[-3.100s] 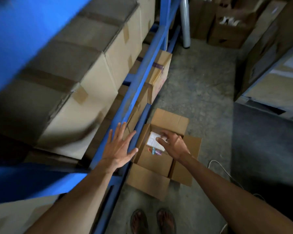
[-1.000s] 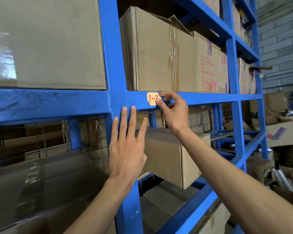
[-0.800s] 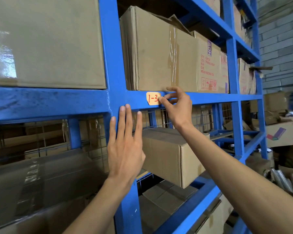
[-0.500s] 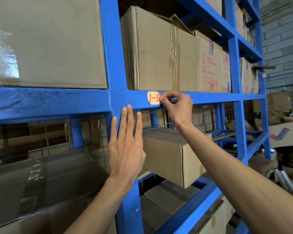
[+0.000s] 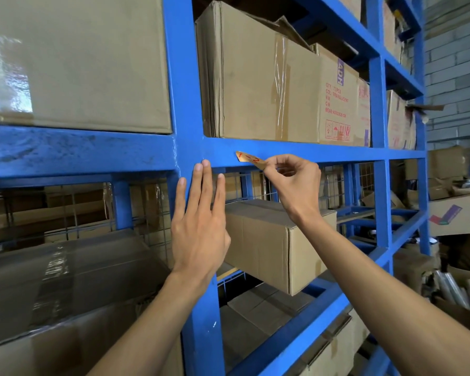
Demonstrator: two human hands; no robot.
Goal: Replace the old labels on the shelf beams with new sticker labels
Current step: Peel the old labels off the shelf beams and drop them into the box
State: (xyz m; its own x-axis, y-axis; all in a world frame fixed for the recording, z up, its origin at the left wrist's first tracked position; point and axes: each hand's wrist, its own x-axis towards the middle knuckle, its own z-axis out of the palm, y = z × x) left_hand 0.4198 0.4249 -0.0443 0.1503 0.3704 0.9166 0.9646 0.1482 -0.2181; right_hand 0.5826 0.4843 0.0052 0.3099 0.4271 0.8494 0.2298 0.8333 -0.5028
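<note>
A small orange label [image 5: 248, 159] with red handwriting hangs partly peeled off the blue shelf beam [image 5: 310, 153]. Its left tip still touches the beam and the rest tilts away from it. My right hand [image 5: 293, 183] pinches the label's right end between thumb and fingers. My left hand [image 5: 200, 223] rests flat, fingers straight, on the blue upright post [image 5: 185, 77] just below the beam joint.
Cardboard boxes [image 5: 255, 77] fill the shelf above the beam, and another box [image 5: 277, 240] sits on the wire shelf below my right hand. More boxes and rolled tubes [image 5: 456, 289] lie on the floor at the right, before a grey brick wall.
The view rose from a floor box to the shelf beam. My right hand pressed at the label's edge, then pinched it and pulled it partly off. My left hand stayed on the post.
</note>
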